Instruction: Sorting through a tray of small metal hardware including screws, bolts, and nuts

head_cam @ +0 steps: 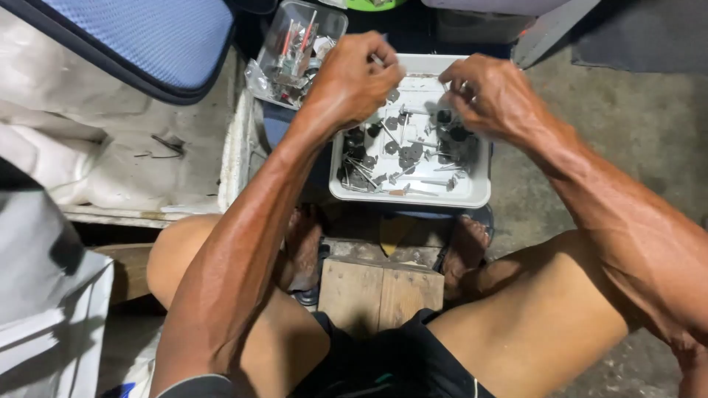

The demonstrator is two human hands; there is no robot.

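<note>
- Two bare legs frame the view from above, the person seated over a wooden block [381, 292] on a grey concrete floor [634, 110].
- Blue padded cushion [140, 37] lies at the upper left, above a crumpled white sheet [96, 147].
- White rectangular tray [413, 193] sits on the floor just ahead of the feet; it is filled with many small dark metal valves [402, 151], round heads and thin stems lying jumbled.
- Clear plastic container [302, 44] stands just beside the tray's upper left corner, holding slim red-handled tools and bits of metal.
- Left hand [355, 77] hovers over the tray's far left corner, fingers curled, pinching a thin pale metal stem [377, 60] at the fingertips.
- Right hand [490, 92] hangs over the tray's far right side, fingers bent inward near the valves; whether it pinches one cannot be told, as the fingertips are blurred.
- Both hands are near each other but apart, above the tray's far edge.
</note>
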